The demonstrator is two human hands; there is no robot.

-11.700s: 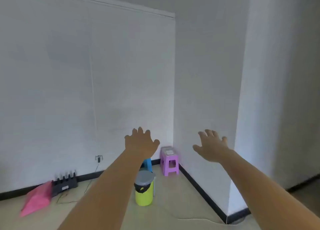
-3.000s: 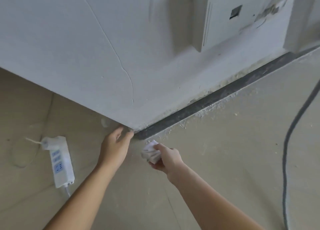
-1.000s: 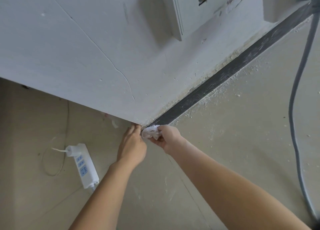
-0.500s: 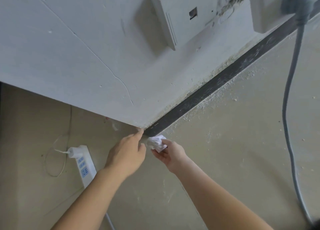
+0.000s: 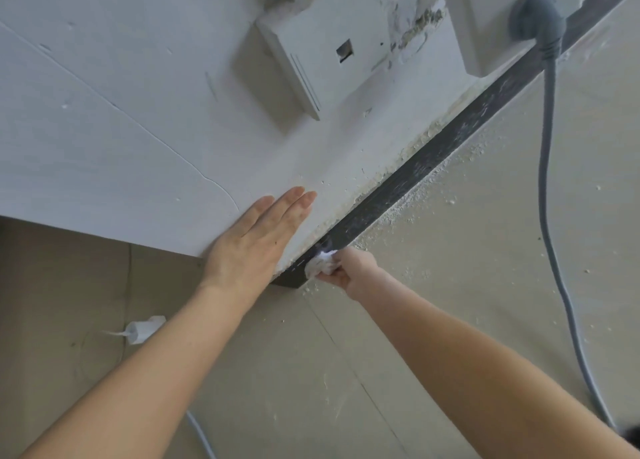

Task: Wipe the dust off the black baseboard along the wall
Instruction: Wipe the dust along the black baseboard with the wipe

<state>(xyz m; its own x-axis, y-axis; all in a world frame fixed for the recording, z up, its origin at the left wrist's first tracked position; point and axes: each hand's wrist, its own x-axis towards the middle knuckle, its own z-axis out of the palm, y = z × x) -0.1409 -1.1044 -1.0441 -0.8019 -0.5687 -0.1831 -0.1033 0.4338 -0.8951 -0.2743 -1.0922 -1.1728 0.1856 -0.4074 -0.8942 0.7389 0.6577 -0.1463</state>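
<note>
Unfinished home room: cracked plaster wall [image 5: 138,129], dusty floor [image 5: 450,302]

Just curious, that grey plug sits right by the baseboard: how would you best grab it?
Grip the grey plug by its round body, coming from the room side: it stands proud of the white socket box. Its cable leaves the lower edge, so probably not there.

Bare forearms [image 5: 156,372], bare left hand [image 5: 252,240], right hand [image 5: 351,271].
</note>
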